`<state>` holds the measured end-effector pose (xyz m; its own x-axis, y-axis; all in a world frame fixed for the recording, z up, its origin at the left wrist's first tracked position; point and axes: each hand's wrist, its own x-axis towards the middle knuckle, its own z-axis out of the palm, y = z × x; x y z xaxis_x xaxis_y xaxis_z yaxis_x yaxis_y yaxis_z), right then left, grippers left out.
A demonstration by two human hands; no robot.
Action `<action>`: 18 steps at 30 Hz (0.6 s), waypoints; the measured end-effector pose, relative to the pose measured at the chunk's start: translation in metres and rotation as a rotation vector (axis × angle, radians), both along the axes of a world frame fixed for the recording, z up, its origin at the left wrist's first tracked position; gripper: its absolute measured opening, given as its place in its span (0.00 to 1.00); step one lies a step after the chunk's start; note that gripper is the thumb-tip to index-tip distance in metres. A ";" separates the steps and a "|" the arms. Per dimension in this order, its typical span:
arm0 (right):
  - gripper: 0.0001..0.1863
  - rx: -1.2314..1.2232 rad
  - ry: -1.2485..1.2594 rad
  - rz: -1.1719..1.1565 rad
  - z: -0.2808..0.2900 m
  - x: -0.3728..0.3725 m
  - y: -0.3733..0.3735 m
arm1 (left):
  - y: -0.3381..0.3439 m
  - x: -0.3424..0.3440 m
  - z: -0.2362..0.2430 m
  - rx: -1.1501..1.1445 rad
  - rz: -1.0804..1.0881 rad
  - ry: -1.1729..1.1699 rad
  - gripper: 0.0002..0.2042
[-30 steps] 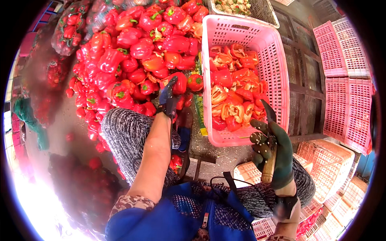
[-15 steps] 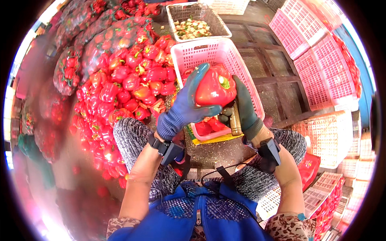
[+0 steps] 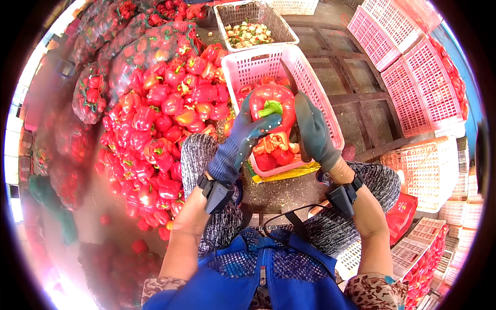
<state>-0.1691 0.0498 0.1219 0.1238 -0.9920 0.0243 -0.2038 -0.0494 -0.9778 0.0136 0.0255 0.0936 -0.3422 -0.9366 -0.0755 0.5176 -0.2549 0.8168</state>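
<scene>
A large red bell pepper [image 3: 285,103] is held up over the pink crate [image 3: 332,124], its green stem turned toward me. My left hand [image 3: 243,132], in a blue glove with a dark coated palm, is closed around its left side, thumb across the front below the stem. My right hand [image 3: 316,132], gloved alike, is at the pepper's right side, closed on a knife. The knife's dark blade [image 3: 289,76] points away from me past the pepper; its handle is mostly hidden by the fingers. Red peppers and pepper pieces [image 3: 276,147] lie in the crate below.
At my left is a big heap of red peppers [image 3: 155,134], with filled mesh sacks [image 3: 147,54] behind. A pale crate [image 3: 222,21] with pepper scraps stands beyond the pink one. Stacked crates [image 3: 408,93] stand at the right. A white crate [image 3: 426,173] is near my right knee.
The pepper has turned so its stem faces nearer to me. The knife has swung round: its handle showed below my right hand, and now its blade shows beyond the pepper. My left knee moved inward.
</scene>
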 end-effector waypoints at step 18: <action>0.28 -0.018 0.220 0.188 -0.002 0.032 0.001 | -0.017 0.046 -0.027 0.109 0.127 -0.090 0.29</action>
<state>-0.1374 0.0513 0.1198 0.3100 -0.9507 -0.0062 -0.3964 -0.1233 -0.9097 0.0598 0.0082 0.0669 -0.2092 -0.9565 -0.2034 0.4776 -0.2814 0.8323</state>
